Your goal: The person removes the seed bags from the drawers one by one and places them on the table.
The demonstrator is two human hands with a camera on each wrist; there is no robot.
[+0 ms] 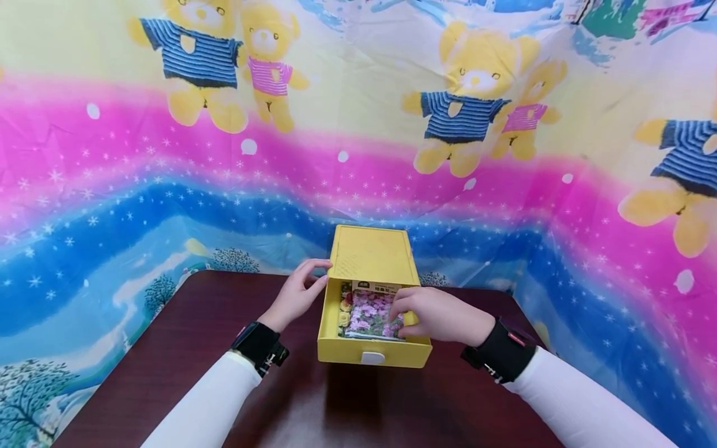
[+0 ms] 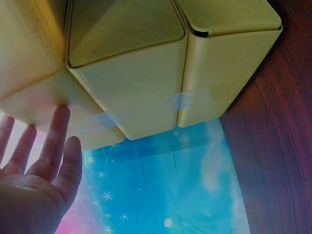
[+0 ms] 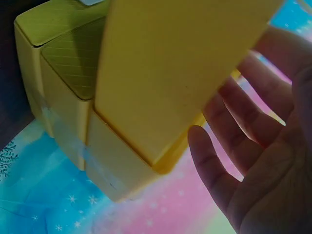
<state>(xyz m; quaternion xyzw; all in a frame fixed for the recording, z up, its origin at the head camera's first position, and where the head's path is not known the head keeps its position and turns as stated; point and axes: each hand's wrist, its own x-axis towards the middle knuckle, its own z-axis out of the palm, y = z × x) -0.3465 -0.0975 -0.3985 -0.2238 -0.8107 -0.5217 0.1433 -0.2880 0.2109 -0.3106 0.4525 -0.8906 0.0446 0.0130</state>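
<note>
Top drawer (image 1: 347,352) out, flower packet (image 1: 371,314) inside, R hand (image 1: 442,314) at it.
L hand (image 1: 294,295), fingers & thumb apart, at L edge of yellow box (image 1: 372,252) on surface (image 1: 213,323); R fingers bent at packet's R side, can't tell if gripping. Progress, prob. mid-job: drawer open = done; packet going in or out unclear; drawer not shut yet.

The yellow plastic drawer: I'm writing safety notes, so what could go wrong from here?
The right hand reaches into the open drawer and could get pinched if that slid shut.

The flat rectangular packet printed with pinkish-purple flowers might crease against the drawer's wall if pulled carelessly.
</note>
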